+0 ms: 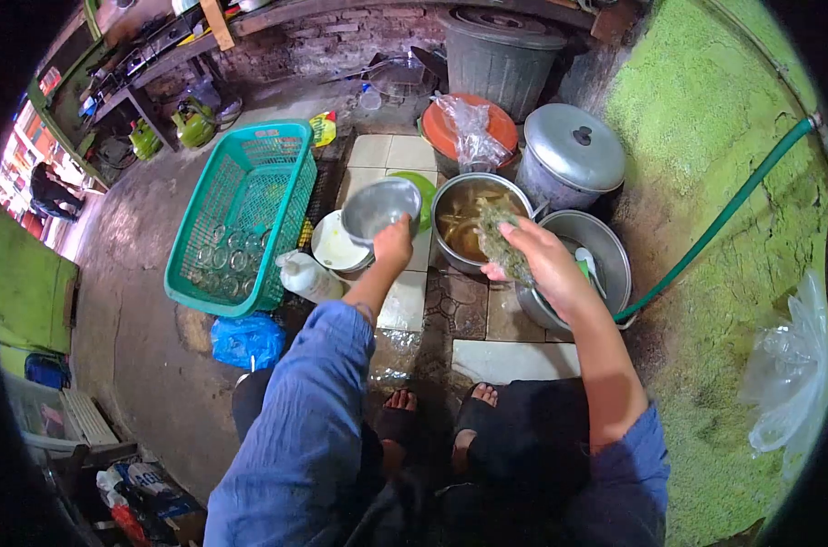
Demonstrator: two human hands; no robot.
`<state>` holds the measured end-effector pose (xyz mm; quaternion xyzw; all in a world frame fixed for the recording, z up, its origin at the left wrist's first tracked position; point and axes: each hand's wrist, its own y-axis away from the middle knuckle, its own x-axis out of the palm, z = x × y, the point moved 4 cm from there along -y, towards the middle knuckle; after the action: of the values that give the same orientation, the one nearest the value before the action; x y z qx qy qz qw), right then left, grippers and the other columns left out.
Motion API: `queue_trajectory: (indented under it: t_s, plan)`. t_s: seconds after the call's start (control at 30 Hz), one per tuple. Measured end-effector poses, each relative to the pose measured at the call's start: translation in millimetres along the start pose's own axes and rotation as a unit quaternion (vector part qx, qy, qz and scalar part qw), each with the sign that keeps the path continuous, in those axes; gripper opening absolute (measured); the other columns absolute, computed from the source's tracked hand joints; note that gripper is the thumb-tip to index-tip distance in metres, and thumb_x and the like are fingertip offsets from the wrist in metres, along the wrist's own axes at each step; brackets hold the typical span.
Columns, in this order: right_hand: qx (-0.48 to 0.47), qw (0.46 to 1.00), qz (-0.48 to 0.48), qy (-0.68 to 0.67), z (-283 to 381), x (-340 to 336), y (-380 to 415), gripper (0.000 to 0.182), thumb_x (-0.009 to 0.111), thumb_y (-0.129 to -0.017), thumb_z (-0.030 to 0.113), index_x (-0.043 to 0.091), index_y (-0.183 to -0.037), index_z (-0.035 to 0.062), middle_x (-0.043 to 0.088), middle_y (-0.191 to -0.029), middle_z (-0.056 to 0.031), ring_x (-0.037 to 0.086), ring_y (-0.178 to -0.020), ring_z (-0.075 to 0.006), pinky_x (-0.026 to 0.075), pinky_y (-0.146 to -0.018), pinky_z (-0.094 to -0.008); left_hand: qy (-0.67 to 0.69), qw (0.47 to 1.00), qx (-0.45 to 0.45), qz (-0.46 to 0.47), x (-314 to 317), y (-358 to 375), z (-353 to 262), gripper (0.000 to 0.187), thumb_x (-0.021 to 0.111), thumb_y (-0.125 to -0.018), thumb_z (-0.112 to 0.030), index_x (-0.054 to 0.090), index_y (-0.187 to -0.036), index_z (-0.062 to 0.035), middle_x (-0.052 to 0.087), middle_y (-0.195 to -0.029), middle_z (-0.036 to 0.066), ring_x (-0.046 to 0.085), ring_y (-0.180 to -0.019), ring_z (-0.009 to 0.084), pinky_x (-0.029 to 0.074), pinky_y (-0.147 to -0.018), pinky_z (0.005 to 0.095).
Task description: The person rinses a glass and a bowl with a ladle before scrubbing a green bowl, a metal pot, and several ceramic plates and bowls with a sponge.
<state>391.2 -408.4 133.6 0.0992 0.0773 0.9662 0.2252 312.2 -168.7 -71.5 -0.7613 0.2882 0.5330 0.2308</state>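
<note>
My left hand grips the rim of a small metal bowl, tilted above a stack of dishes with a white plate on top. In my right hand is a bunched, greenish mesh scrubber, held at the near right edge of a metal pot. Brownish water and several utensils show inside that pot. Below my right hand stands another metal pot, with a white-handled utensil in it. A white bottle stands left of my left forearm.
A green plastic basket holding several glasses is at the left, with a blue plastic bag before it. A lidded pot, an orange-lidded container and a dark bin stand behind. A green hose runs along the right wall.
</note>
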Motion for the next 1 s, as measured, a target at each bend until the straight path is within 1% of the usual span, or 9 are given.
queue_trajectory:
  t_s: [0.2,0.27,0.3,0.47,0.67,0.73,0.87,0.93,1.0]
  plan:
    - [0.001,0.998,-0.055,0.019,14,-28,13,0.037,0.048,-0.098,0.019,0.048,-0.126,-0.0042,0.062,-0.112,-0.0107,0.065,-0.087,-0.0167,0.053,-0.078,-0.0277,-0.053,0.996,0.039,-0.052,55,-69,20,0.044,0.053,-0.084,-0.008,0.045,-0.128,-0.0115,0.059,-0.122,0.012,0.055,-0.116,0.0284,0.042,-0.094,0.0438]
    - [-0.017,0.994,-0.106,0.029,16,-37,16,0.037,0.05,-0.098,0.024,0.053,-0.124,-0.0015,0.065,-0.101,-0.008,0.065,-0.079,-0.0147,0.052,-0.074,-0.0269,-0.116,0.968,0.018,-0.222,80,-61,16,0.053,0.055,-0.083,-0.006,0.042,-0.134,-0.0097,0.047,-0.137,0.015,0.048,-0.122,0.0312,0.039,-0.099,0.0434]
    - [-0.012,0.995,-0.103,0.01,17,-39,15,0.036,0.05,-0.098,0.024,0.054,-0.124,-0.0008,0.065,-0.101,-0.0076,0.065,-0.079,-0.015,0.052,-0.073,-0.0269,-0.049,0.988,0.006,-0.148,80,-57,7,0.061,0.056,-0.081,-0.006,0.037,-0.14,-0.0087,0.036,-0.145,0.015,0.045,-0.125,0.0331,0.037,-0.103,0.0438]
    - [-0.002,0.992,-0.128,0.01,20,-47,16,0.035,0.049,-0.099,0.025,0.053,-0.123,-0.0004,0.064,-0.103,-0.0079,0.065,-0.08,-0.0153,0.052,-0.073,-0.0265,0.206,0.956,0.202,-0.059,121,-31,-65,0.018,0.054,-0.087,-0.011,0.059,-0.103,-0.0033,0.061,-0.104,0.022,0.058,-0.098,0.0395,0.047,-0.082,0.0474]
    - [0.0,0.989,-0.145,0.027,15,-54,15,0.036,0.048,-0.098,0.024,0.052,-0.124,-0.0004,0.064,-0.106,-0.0099,0.066,-0.081,-0.0164,0.053,-0.072,-0.027,0.181,0.919,0.26,0.236,202,-40,-137,0.041,0.039,-0.097,-0.034,0.06,-0.108,-0.0002,0.064,-0.103,0.024,0.06,-0.098,0.0423,0.047,-0.086,0.0476]
    - [0.007,0.989,-0.141,0.038,12,-54,16,0.036,0.047,-0.098,0.023,0.051,-0.125,-0.0004,0.064,-0.109,-0.0112,0.067,-0.083,-0.0173,0.055,-0.072,-0.028,0.103,0.909,0.232,0.331,215,-45,-145,0.046,0.035,-0.098,-0.038,0.06,-0.117,-0.0041,0.059,-0.122,0.02,0.051,-0.117,0.04,0.04,-0.098,0.0518]
    - [0.009,0.987,-0.149,0.051,15,-51,17,0.036,0.048,-0.098,0.024,0.054,-0.123,-0.0009,0.063,-0.107,-0.0092,0.064,-0.082,-0.016,0.049,-0.074,-0.0266,0.032,0.945,0.137,0.295,189,-42,-156,0.047,0.035,-0.098,-0.04,0.058,-0.126,-0.0106,0.048,-0.139,0.011,0.03,-0.137,0.0358,0.024,-0.107,0.0611]
    - [0.01,0.986,-0.153,0.061,17,-48,16,0.035,0.048,-0.098,0.024,0.054,-0.123,-0.0011,0.063,-0.107,-0.0092,0.064,-0.083,-0.016,0.049,-0.075,-0.0265,-0.043,0.939,0.132,0.313,199,-55,-153,0.048,0.039,-0.096,-0.041,0.052,-0.136,-0.0185,0.031,-0.153,0.003,0.008,-0.144,0.033,0.007,-0.108,0.0678]
    - [0.015,0.985,-0.156,0.079,19,-45,16,0.035,0.047,-0.098,0.023,0.055,-0.122,-0.001,0.063,-0.107,-0.0083,0.063,-0.083,-0.0149,0.047,-0.075,-0.0259,-0.098,0.95,0.167,0.245,205,-58,-148,0.048,0.039,-0.096,-0.04,0.049,-0.138,-0.0204,0.03,-0.153,0.002,0.009,-0.145,0.0317,0.007,-0.108,0.0678]
